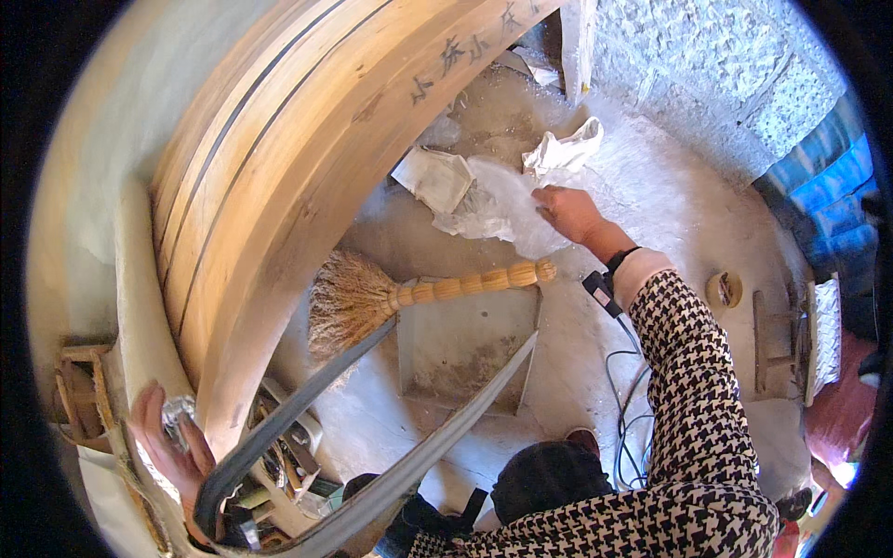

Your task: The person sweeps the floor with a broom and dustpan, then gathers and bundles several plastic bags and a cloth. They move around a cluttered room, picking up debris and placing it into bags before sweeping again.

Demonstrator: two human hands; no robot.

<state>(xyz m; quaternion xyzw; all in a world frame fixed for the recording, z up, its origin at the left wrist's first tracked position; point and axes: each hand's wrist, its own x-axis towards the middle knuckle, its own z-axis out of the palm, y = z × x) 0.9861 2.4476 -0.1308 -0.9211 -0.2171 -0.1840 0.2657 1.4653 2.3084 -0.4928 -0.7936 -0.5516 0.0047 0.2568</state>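
Observation:
At the lower left, my left hand (171, 436) curls around a crumpled, shiny clear plastic (178, 413). A long grey strap (293, 404) loops across the view in front of my left wrist. My right hand (571, 213) reaches low over the floor, its fingertips pinched at a sheet of clear plastic film (499, 199). Just beyond it lies a crumpled white bag (566, 148). A folded off-white packet (436, 178) lies at the film's left end. Nearer to me, a straw hand broom (460, 284) rests across the back of a dusty metal dustpan (467, 335).
Thick curved wooden boards (300, 174) with handwritten characters lean at the left, beside a pale roll (143, 279). A tape roll (724, 289) lies to the right on the floor (698, 209). A black cable (614, 397) trails near my feet. A rough stone wall (725, 63) stands behind.

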